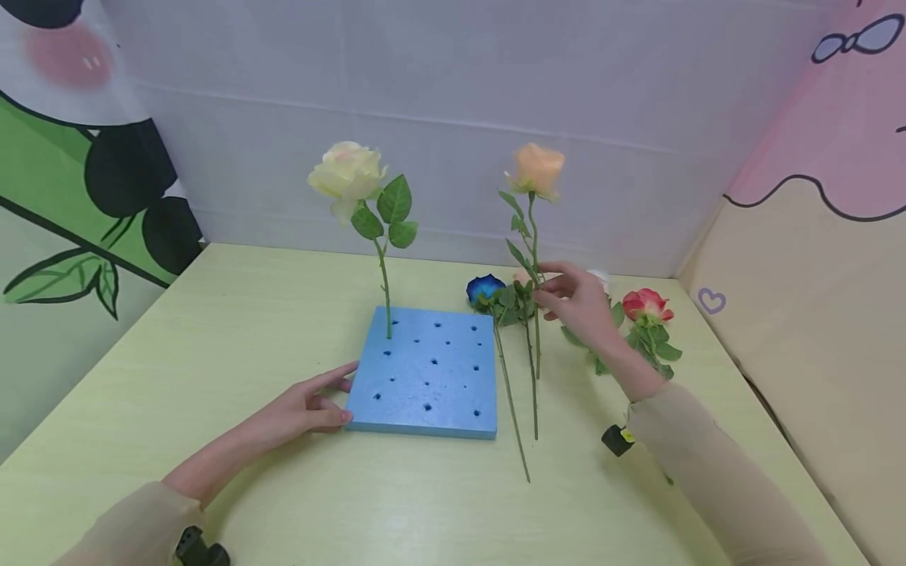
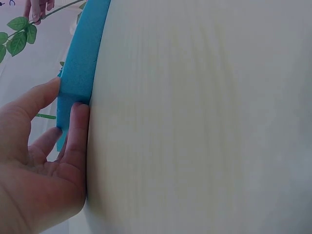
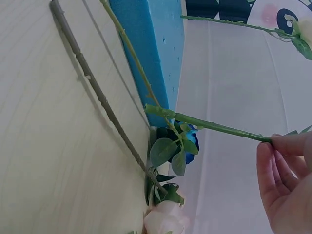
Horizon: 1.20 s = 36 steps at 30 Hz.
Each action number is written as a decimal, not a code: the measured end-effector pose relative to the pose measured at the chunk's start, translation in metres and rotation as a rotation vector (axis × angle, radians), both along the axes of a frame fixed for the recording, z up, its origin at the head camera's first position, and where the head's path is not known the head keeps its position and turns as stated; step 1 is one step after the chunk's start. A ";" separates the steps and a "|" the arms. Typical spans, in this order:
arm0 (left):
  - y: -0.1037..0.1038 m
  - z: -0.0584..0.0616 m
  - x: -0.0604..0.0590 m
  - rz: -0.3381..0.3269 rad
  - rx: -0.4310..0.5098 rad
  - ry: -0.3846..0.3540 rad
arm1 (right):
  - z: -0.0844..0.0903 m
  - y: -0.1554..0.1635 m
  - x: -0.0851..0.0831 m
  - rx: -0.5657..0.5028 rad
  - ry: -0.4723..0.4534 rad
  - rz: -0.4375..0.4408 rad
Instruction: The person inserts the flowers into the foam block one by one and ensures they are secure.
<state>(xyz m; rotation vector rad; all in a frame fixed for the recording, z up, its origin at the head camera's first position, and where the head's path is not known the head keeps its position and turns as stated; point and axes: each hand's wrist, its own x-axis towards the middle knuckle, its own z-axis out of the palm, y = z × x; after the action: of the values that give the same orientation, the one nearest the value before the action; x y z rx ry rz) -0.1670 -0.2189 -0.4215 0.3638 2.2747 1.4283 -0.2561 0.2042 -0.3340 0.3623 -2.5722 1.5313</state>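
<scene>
The right hand (image 1: 576,303) pinches the stem of an orange rose (image 1: 536,169) between thumb and fingertips and holds it upright above the table (image 1: 212,330), toward the far right part of the tabletop; the cut end of the stem hangs clear of the surface, just right of the blue foam block (image 1: 428,373). In the right wrist view the fingers (image 3: 280,161) close on the green stem near its middle. The left hand (image 1: 300,409) lies open and flat on the table, its fingertips pressed against the block's near left corner; the left wrist view shows the thumb (image 2: 34,100) on the foam's edge. The block lies near the middle of the table, its top dotted with holes, and a cream rose (image 1: 347,174) stands upright in a hole at its far left corner. Right of the block, a blue rose (image 1: 484,288) and a pale pink rose (image 3: 163,219) lie on the table with their stems pointing to the near edge. A red rose (image 1: 644,305) lies by the far right corner
</scene>
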 end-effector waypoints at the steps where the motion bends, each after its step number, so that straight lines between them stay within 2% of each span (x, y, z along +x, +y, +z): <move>1: 0.000 0.000 0.000 0.000 0.004 -0.001 | 0.001 -0.004 0.000 -0.003 0.006 0.001; 16: 0.000 0.000 0.001 -0.009 0.035 -0.012 | 0.007 -0.050 -0.011 -0.083 0.100 0.054; 27: 0.001 0.001 0.000 0.004 0.005 -0.007 | 0.008 -0.080 -0.018 -0.115 0.114 0.087; 36: 0.000 0.000 -0.001 -0.003 0.020 -0.004 | 0.007 -0.099 -0.021 -0.120 0.148 0.102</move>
<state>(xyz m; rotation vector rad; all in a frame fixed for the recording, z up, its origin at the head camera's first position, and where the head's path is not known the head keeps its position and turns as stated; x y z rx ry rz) -0.1676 -0.2187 -0.4220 0.3701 2.2576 1.4498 -0.2766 0.1048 -0.3274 0.5773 -2.3710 1.6166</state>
